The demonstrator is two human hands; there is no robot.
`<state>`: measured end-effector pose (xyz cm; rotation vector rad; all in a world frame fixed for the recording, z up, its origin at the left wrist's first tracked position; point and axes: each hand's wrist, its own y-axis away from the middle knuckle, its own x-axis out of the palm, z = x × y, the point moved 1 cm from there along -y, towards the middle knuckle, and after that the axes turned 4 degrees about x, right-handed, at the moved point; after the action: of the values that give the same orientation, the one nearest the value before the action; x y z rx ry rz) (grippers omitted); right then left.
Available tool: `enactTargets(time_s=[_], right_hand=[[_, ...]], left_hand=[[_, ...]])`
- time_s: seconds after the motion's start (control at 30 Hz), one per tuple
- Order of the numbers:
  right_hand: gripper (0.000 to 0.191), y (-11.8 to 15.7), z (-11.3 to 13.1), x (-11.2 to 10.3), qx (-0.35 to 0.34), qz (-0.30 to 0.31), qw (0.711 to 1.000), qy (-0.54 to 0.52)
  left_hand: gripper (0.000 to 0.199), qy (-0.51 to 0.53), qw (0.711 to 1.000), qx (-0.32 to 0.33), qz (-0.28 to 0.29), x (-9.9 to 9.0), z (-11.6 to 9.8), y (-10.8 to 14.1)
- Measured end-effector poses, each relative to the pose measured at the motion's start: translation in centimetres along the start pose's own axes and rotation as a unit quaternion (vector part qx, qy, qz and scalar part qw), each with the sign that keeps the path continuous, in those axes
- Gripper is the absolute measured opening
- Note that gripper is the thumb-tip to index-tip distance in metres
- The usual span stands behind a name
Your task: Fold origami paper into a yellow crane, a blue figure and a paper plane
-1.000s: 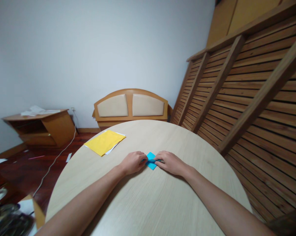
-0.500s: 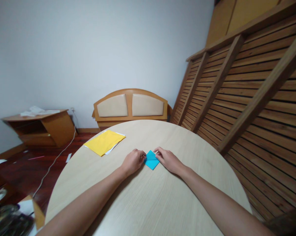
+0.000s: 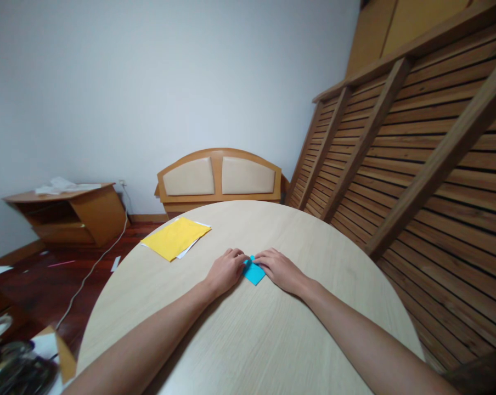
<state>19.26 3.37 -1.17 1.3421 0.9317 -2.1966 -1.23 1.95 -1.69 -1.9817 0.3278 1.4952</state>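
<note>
Soft, diffuse indoor light.
A faint shadow borders the left forearm (image 3: 165,323); wide-angle distortion stretches the slatted panel (image 3: 462,214) toward the edge.

Left hand (image 3: 228,271) and right hand (image 3: 281,269) touch blue paper (image 3: 254,273)

Pale wall (image 3: 190,77) behind padded headboard (image 3: 217,173), slatted wooden panel (image 3: 396,164) at right, dark reddish floor (image 3: 58,280), seemingly wood.

The folded paper (image 3: 255,274) is coloured bright blue, the paper sheet (image 3: 176,238) plain yellow. The pale beige worktop (image 3: 248,340) is streaked with fine grain.
</note>
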Motion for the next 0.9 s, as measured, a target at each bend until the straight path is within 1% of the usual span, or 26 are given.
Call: enactTargets(time_s=[0.1, 0.2, 0.27, 0.33, 0.4, 0.53, 0.63, 0.73, 0.9], right_hand=[[0.034, 0.1, -0.2, 0.4, -0.002, 0.024, 1.0, -0.013], [0.038, 0.3, -0.6, 0.5, 0.012, 0.048, 0.999, -0.022], [0.038, 0.4, -0.7, 0.2, 0.005, 0.063, 0.998, -0.025], [0.035, 0.6, -0.9, -0.3, -0.004, 0.066, 0.997, -0.031], [0.032, 0.8, -1.2, -0.8, 0.014, 0.047, 0.998, -0.033], [0.025, 1.1, -1.7, -1.3, 0.077, 0.0, 0.997, -0.003], [0.021, 0.9, -1.7, -1.1, 0.101, -0.016, 0.995, 0.018], [0.02, 0.7, -1.7, -0.7, 0.129, -0.032, 0.991, 0.022], [0.018, 0.5, -1.8, -0.1, 0.157, -0.056, 0.986, -0.009]], left_hand=[[0.039, 0.021, 0.999, 0.049, 0.0, 0.6, 0.5, -0.2], [0.05, 0.035, 0.995, 0.094, 0.029, 1.0, 1.1, -0.4], [0.055, 0.033, 0.992, 0.112, 0.045, 1.0, 1.3, -0.4], [0.054, 0.023, 0.992, 0.115, 0.051, 0.7, 1.3, -0.3], [0.048, 0.01, 0.993, 0.104, 0.051, 0.4, 1.0, -0.2], [0.038, -0.012, 0.994, 0.091, 0.051, -0.3, 0.2, 0.0], [0.033, -0.022, 0.994, 0.098, 0.046, -1.0, -0.3, 0.0], [0.035, -0.035, 0.992, 0.108, 0.055, -1.6, -0.6, 0.0], [0.031, -0.062, 0.99, 0.101, 0.074, -2.1, -1.1, -0.1]])
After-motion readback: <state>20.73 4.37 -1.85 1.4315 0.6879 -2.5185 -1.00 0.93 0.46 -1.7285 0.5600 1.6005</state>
